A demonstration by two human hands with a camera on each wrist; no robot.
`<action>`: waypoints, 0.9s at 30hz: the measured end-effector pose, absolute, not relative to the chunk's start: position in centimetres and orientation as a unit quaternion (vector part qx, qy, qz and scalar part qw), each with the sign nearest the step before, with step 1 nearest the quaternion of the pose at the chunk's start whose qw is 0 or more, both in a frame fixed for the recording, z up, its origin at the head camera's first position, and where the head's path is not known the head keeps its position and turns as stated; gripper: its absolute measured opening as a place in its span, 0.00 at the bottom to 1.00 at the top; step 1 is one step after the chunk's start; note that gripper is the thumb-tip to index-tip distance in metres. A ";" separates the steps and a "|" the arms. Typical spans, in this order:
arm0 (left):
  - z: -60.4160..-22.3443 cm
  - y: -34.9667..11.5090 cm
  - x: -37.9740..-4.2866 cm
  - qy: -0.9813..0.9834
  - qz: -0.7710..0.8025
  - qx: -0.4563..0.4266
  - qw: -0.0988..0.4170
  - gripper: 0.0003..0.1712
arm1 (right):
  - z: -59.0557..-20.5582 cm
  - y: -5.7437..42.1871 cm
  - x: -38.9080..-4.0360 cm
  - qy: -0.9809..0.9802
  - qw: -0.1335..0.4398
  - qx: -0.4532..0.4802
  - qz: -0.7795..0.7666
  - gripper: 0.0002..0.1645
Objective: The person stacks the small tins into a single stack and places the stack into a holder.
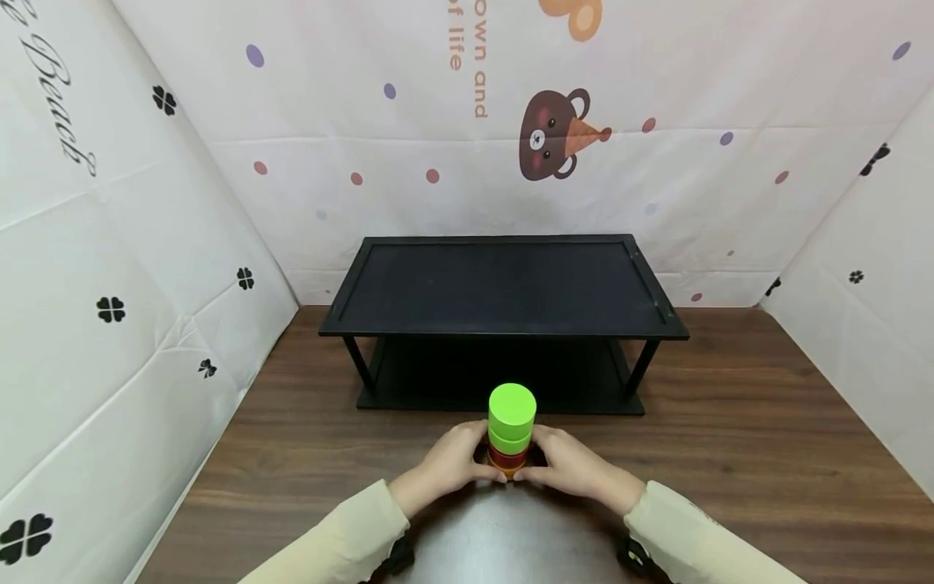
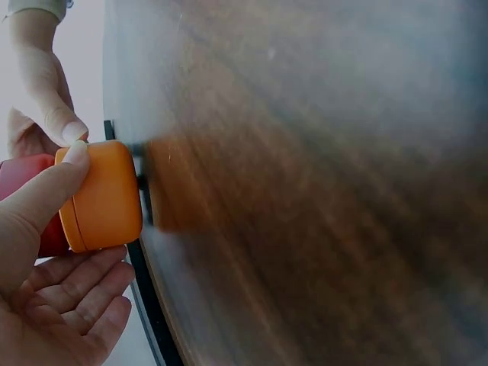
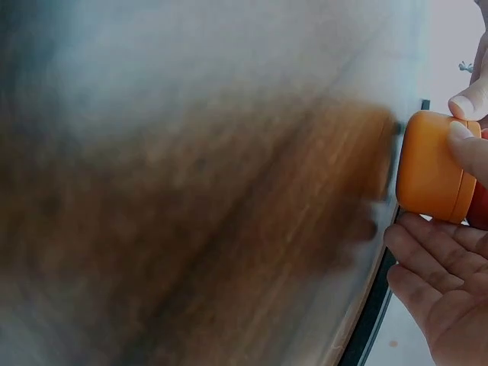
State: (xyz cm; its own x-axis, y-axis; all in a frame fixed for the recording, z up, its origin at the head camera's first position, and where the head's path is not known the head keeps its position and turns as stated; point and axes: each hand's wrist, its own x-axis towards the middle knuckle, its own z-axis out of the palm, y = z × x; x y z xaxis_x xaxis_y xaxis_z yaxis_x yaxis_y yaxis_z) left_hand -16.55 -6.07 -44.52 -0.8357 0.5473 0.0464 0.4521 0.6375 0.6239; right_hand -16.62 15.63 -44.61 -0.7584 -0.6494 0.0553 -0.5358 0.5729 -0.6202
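Observation:
Three round containers stand stacked upright between both hands: a lime green container [image 1: 511, 412] on top, a red container [image 1: 507, 459] under it and an orange container [image 2: 109, 197] lowest. A seam line runs round the orange one near its top. My left hand [image 1: 452, 461] holds the stack from the left, thumb on the orange side. From the right, my right hand [image 1: 576, 465] holds it too, its thumb [image 3: 471, 149] on the orange container and its fingers behind. Whether the orange base touches the table I cannot tell.
Just behind the stack stands a black two-tier shelf [image 1: 496, 288] on the brown wood-grain table [image 1: 737, 422]. White printed cloth [image 1: 328, 97] walls the back and both sides. A glossy patch on the table reflects light in front of the hands.

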 end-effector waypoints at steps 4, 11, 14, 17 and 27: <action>-44.4 -6.2 -16.1 0.904 0.317 0.278 0.071 0.33 | -44.5 15.6 -16.1 0.882 0.084 -0.339 -0.315 0.31; -44.0 -6.3 -15.4 0.901 0.324 0.280 0.073 0.32 | -44.1 15.5 -15.3 0.878 0.077 -0.346 -0.322 0.31; -43.8 -6.3 -15.2 0.900 0.322 0.285 0.069 0.32 | -43.9 15.5 -15.1 0.879 0.079 -0.343 -0.321 0.31; -43.5 -6.4 -14.9 0.902 0.315 0.288 0.064 0.33 | -43.6 15.4 -14.8 0.882 0.078 -0.341 -0.317 0.31; -42.7 -6.9 -14.1 0.900 0.312 0.299 0.063 0.32 | -42.1 14.8 -13.6 0.879 0.092 -0.337 -0.325 0.30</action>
